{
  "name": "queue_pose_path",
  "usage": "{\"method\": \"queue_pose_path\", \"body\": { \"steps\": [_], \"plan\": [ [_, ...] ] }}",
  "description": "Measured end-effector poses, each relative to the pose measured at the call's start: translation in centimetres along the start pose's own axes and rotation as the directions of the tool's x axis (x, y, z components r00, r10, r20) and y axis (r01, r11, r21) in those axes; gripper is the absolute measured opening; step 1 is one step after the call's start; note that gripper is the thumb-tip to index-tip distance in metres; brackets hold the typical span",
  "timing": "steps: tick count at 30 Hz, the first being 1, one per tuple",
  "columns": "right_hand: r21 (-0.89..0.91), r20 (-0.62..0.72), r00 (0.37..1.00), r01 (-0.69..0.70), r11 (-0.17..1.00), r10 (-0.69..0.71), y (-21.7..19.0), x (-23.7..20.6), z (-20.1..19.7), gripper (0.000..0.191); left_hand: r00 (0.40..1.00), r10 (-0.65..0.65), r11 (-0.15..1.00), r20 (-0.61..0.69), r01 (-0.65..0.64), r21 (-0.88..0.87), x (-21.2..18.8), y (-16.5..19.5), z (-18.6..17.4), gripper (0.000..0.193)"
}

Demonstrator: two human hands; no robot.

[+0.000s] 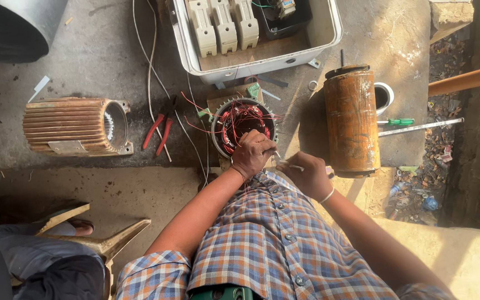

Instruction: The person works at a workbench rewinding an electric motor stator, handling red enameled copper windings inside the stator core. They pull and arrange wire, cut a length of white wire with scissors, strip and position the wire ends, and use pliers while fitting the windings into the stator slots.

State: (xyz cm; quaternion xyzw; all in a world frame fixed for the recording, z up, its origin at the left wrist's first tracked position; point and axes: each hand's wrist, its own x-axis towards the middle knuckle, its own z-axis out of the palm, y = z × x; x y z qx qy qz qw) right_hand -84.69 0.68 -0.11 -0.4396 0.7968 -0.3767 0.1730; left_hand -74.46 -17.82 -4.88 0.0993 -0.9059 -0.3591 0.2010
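Now, far left on the concrete surface (101, 50), a ribbed motor housing (73, 125) is seen lying on its side, with red-handled pliers (159, 130) just beside it. At centre, a stator (244, 125) packed with red copper windings is set upright, below a white switch box (256, 36). The left hand (253, 153) is rested on the stator's near rim, its grip curled shut; what is pinched there cannot be told. Just right of it, the right hand (308, 176) is closed around a thin white strip (289, 164). Further right, a rusty cylinder (352, 119) is laid beside a green-handled screwdriver (396, 121).
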Motion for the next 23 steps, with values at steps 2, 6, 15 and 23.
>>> {"method": "queue_pose_path", "body": {
  "steps": [2, 6, 15, 23],
  "plan": [
    [0.063, -0.105, 0.988, -0.103, 0.993, 0.109, 0.0, -0.9, 0.6, 0.033, 1.0, -0.003, 1.0, 0.004, 0.003, -0.003, -0.2, 0.2, -0.1, 0.012],
    [0.099, -0.202, 0.974, -0.08, 0.992, 0.099, 0.5, 0.4, 3.3, 0.034, 1.0, -0.001, 1.0, 0.015, 0.001, 0.005, -0.1, 0.0, 0.0, 0.011],
    [0.0, -0.199, 0.97, -0.141, 0.99, 0.138, -0.7, -0.3, 2.0, 0.031, 1.0, -0.001, 1.0, 0.03, 0.001, -0.024, -0.2, -0.1, 0.1, 0.011],
    [-0.209, 0.08, 0.946, 0.325, 0.923, -0.315, 2.1, -0.7, -0.3, 0.026, 0.999, 0.013, 1.0, 0.039, -0.014, 0.01, 0.5, -1.0, -0.2, 0.014]
  ]
}}
